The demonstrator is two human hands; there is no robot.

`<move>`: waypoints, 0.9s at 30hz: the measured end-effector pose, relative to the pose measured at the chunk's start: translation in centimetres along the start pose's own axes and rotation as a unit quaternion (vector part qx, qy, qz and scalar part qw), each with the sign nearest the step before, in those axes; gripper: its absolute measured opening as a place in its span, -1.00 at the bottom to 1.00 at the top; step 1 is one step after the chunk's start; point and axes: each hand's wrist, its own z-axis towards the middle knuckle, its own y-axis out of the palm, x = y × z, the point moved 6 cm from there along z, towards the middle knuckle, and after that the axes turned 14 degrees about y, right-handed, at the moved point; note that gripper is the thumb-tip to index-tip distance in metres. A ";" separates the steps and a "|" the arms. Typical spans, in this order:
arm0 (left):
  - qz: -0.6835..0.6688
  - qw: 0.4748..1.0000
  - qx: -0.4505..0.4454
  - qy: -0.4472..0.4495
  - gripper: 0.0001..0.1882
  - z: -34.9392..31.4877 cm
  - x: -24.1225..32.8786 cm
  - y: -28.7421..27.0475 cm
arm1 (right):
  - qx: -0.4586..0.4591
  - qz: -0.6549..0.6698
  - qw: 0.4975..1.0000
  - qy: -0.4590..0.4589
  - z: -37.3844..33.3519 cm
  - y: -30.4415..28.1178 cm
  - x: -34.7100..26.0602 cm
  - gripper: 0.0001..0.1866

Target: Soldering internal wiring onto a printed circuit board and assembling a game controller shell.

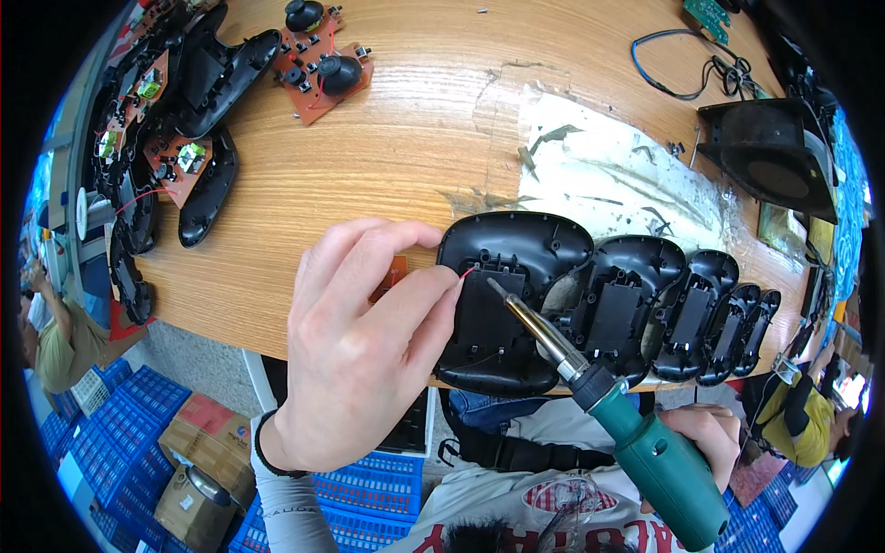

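Note:
My left hand [359,341] pinches a thin red wire [466,272] against the top left of a black gamepad shell [502,295] lying open side up at the table's near edge. An orange circuit board [395,273] peeks out behind the fingers. My right hand [705,438] grips a green soldering iron [645,442], whose metal tip [498,288] touches the shell just right of the wire.
A row of several black shells [682,309] overlaps to the right. More shells and orange boards with thumbsticks [318,69] lie at far left. A black speaker [770,152], a blue cable [673,64], a scorched white sheet [599,170]. Blue crates [369,498] below. Other people sit at either side.

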 end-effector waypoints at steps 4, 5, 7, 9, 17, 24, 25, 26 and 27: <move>0.002 1.000 -0.004 -0.001 -0.86 -0.2 0.0 0.0 | 0.004 0.065 0.997 0.043 -0.4 0.4 0.6 -0.31; 0.004 1.000 -0.004 0.000 -0.86 -0.2 0.1 -0.1 | 0.011 0.039 0.999 0.034 -0.3 0.2 0.3 -0.31; 0.002 1.000 -0.004 -0.002 -0.87 0.0 0.1 -0.1 | 0.021 0.012 0.999 0.025 0.0 -0.3 -0.5 -0.31; -0.004 1.000 -0.001 0.002 -0.87 0.3 0.0 0.2 | 0.011 -0.059 0.997 0.049 0.5 -0.6 -0.8 -0.30; -0.007 1.000 -0.004 -0.009 -0.87 0.2 -0.1 -0.3 | 0.081 0.036 0.993 0.083 -1.1 -1.2 0.6 -0.26; -0.104 0.993 -0.044 0.012 -0.82 2.8 -1.2 -1.6 | 0.107 0.019 0.988 0.114 -2.7 -2.8 1.6 -0.35; -0.099 0.994 -0.041 0.035 -0.82 3.8 -1.4 -2.4 | 0.120 0.051 0.983 0.130 -2.9 -2.9 1.9 -0.34; -0.093 0.994 -0.033 0.048 -0.82 5.0 -2.0 -2.9 | 0.132 0.083 0.977 0.146 -3.0 -3.1 2.3 -0.33; -0.061 0.997 -0.021 0.053 -0.83 6.0 -2.9 -3.6 | 0.139 0.020 0.980 0.139 -3.0 -3.2 2.0 -0.30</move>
